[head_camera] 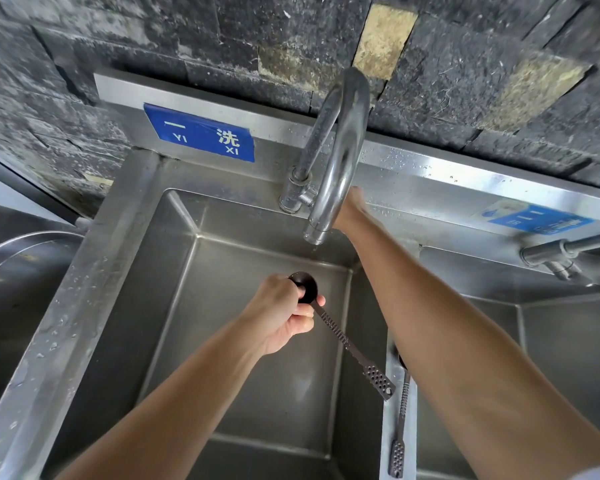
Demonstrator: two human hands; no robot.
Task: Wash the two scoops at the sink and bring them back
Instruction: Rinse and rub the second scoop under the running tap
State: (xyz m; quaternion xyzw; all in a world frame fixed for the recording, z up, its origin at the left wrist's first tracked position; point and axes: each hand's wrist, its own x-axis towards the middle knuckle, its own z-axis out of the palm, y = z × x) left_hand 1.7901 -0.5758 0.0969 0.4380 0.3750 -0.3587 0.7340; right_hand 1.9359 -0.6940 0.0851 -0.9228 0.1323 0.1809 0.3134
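My left hand point(284, 311) grips a dark scoop point(347, 341) by its round bowl, over the middle of the steel sink basin point(174, 306). Its long perforated handle points down and to the right. The second dark scoop point(400, 427) lies on the divider between the two basins, partly hidden under my right forearm. My right hand point(352, 207) reaches behind the curved tap point(340, 161) near its base, and its fingers are hidden by the spout. A thin trickle of water shows under the spout's mouth.
A blue sign point(200, 133) sits on the steel backsplash, with a dark stone wall above. A second basin point(568, 358) with its own tap point(565, 254) lies to the right. A round steel vessel point(25, 244) stands at the left.
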